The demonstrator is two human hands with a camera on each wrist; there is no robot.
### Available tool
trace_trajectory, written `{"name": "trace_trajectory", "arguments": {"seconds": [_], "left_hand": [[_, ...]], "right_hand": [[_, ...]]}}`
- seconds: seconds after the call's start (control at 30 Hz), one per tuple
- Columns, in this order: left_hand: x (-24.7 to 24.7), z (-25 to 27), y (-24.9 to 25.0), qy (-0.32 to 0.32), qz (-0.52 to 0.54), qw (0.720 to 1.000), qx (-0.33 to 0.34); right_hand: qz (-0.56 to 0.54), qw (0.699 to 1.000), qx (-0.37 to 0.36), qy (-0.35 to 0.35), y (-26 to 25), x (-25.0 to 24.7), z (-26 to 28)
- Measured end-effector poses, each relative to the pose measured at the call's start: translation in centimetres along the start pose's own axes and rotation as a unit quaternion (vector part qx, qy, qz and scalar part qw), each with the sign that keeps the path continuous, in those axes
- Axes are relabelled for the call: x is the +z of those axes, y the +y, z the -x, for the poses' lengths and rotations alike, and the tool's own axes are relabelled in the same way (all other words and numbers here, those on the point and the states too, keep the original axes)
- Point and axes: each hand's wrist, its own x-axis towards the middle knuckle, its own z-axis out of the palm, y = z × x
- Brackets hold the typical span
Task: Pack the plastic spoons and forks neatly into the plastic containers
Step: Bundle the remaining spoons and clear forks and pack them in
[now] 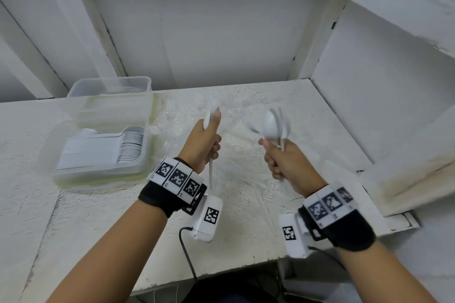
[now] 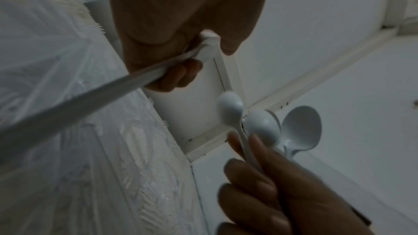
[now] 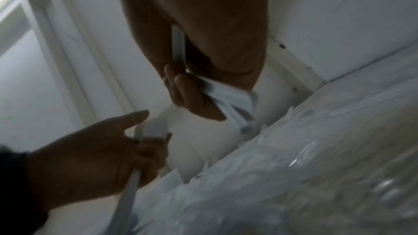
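My left hand (image 1: 205, 141) is clenched around one white spoon (image 1: 210, 152): fingers wrapped over the handle, thumb laid straight up along the neck beside the bowl, handle end sticking out below my fist. The left wrist view confirms it, the handle running diagonally out of my curled fingers (image 2: 178, 76).

My right hand (image 1: 283, 160) grips a bundle of white spoons (image 1: 273, 125) by their handles, bowls fanned upward above the fist. At least three bowls show in the left wrist view; the exact count is not readable. Handles cross under my fingers in the right wrist view, which is blurred.

Both hands are raised above the white table (image 1: 320, 130), apart from each other. Clear plastic forks (image 1: 197, 103) lie scattered on the table beneath and beyond them.

Far left on the table: near container (image 1: 98, 172) holds a tidy nested row of white spoons; the far container (image 1: 110, 96) stands just behind it, contents unclear.
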Motion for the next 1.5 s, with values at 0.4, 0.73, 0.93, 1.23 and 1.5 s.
{"name": "trace_trajectory", "arguments": {"seconds": [0.4, 0.73, 0.93, 1.23, 1.5], "left_hand": [[-6.2, 2.4, -2.2, 0.005, 0.121, 0.992, 0.021], [-9.5, 4.4, -3.0, 0.029, 0.148, 0.988, 0.041], [-10.9, 5.6, -3.0, 0.067, 0.154, 0.984, 0.055], [-14.3, 6.4, -1.5, 0.214, 0.164, 0.961, 0.062], [-14.6, 6.6, -1.2, 0.219, 0.14, 0.965, 0.03]], "right_hand": [[0.126, 0.984, -0.107, -0.06, 0.1, 11.0, 1.0], [0.169, 0.97, -0.119, -0.13, -0.1, 15.7, 1.0], [0.18, 0.962, -0.138, -0.153, -0.9, 17.5, 1.7], [0.584, 0.784, -0.141, -0.158, -1.0, 13.7, -2.7], [0.647, 0.729, -0.101, -0.199, 0.8, 10.0, -4.5]]}}
